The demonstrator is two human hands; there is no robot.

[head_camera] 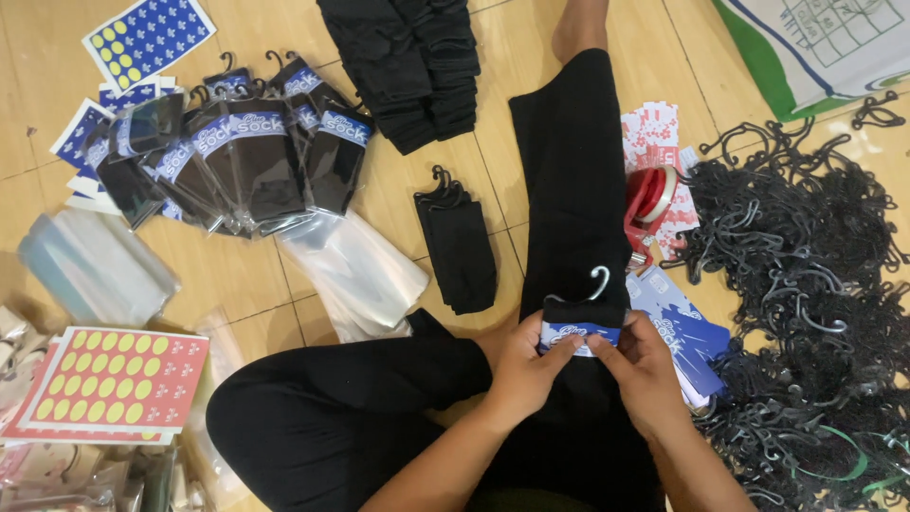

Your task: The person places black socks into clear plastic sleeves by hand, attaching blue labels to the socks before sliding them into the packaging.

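Note:
My left hand (pixel 524 368) and my right hand (pixel 643 367) meet over my lap, both pinching a blue paper label (pixel 574 336) wrapped around the top of a black sock pair (pixel 583 315). A small hanger hook (pixel 599 282) sticks up from the socks. The socks rest on my black-trousered leg. A stack of blue labels (pixel 681 332) lies just right of my right hand.
Bagged socks with blue labels (pixel 242 156) fan out at left, clear plastic bags (pixel 355 270) beside them. Black sock piles (pixel 409 62) and a hooked bunch of socks (pixel 458 248) lie ahead. A heap of black hangers (pixel 801 284), a red tape dispenser (pixel 649 204) and sticker sheets (pixel 114 379) surround me.

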